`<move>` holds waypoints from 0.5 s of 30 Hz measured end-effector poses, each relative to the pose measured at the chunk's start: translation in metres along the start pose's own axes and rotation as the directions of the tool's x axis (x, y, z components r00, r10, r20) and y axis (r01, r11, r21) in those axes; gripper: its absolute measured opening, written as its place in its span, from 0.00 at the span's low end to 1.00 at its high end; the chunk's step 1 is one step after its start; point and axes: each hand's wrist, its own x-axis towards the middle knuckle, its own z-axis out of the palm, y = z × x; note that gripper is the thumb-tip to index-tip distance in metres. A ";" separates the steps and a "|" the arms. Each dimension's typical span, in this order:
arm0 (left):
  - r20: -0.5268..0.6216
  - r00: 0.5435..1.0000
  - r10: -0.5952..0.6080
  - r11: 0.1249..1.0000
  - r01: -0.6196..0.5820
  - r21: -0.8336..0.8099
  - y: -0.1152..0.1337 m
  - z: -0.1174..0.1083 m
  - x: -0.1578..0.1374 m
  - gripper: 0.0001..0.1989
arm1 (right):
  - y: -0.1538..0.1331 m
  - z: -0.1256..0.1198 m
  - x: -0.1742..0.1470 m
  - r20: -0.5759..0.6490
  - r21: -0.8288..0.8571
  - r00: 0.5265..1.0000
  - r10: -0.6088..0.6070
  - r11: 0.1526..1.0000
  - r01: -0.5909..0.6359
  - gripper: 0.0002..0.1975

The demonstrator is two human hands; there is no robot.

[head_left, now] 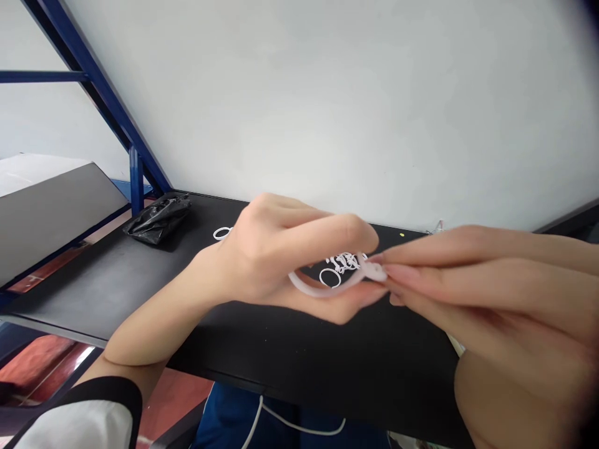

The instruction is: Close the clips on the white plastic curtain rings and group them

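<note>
Close to the camera, a white plastic ring (322,290) with a small tab at its right end is held above the table. My left hand (285,255) curls around the ring, its thumb and index finger closed near the tab. From the right, my right hand (468,280) pinches the tab between thumb and fingertips. Behind the hands, another white ring (330,278) lies on the black table (299,362) beside a heap of small white plastic pieces (345,262). My left hand partly hides one more white ring (221,233).
A crumpled black plastic bag (159,218) lies at the table's far left. Blue metal framing (93,87) rises at the left, by a grey panel (56,206). A pale wall (327,112) stands behind the table. A white cord (299,428) hangs over blue clothing at the bottom.
</note>
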 end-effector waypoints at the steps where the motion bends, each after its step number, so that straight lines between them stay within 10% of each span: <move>1: 0.025 0.999 -0.031 0.999 0.031 0.023 -0.002 -0.001 -0.001 0.07 | 0.003 0.007 0.003 -0.019 0.022 1.000 -0.009 1.000 0.009 0.07; 10: 0.136 0.971 -0.195 0.970 0.171 0.171 -0.016 -0.004 -0.006 0.11 | 0.023 0.041 0.018 -0.201 0.118 0.979 -0.025 0.992 0.050 0.08; 15: 0.217 0.928 -0.302 0.915 0.219 0.340 -0.040 -0.007 -0.007 0.16 | 0.053 0.040 0.021 -0.035 0.112 0.982 0.186 0.977 -0.181 0.02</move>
